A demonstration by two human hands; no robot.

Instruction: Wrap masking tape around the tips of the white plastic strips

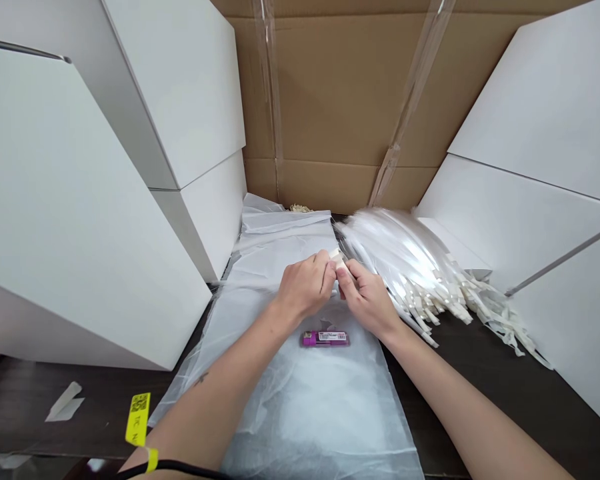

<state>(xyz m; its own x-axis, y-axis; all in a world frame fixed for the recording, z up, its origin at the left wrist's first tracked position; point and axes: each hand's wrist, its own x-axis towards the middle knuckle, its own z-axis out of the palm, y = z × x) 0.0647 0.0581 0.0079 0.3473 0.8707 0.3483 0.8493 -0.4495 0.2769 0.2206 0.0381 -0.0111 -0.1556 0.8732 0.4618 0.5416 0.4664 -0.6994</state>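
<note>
We find both hands at the centre of the frame, close together over a translucent plastic sheet [335, 413]. The left hand [305, 283] is curled into a near fist, its thumb and forefinger closed on a small off-white strip [339, 259]. The right hand [367, 293] pinches the same strip between thumb and fingers, the rest of its fingers loosely bent. The strip sits between the fingertips, slightly right of centre; its far end we cannot make out clearly.

Below the hands, on the sheet, we note a purple lighter [325, 339] lying on its side (its pale label faces up). Right of centre lies a bundle of clear plastic strips [405, 257] with off-white ends, partly blurred. The counter [445, 393] beneath is dark.

White boxes [195, 87] stand along the left side, and more white boxes [545, 100] along the right. A brown cardboard panel [330, 87], taped in two places, closes the top of the frame. At lower left we record paper scraps [66, 403] and a yellow tag [139, 419] near the left forearm.
</note>
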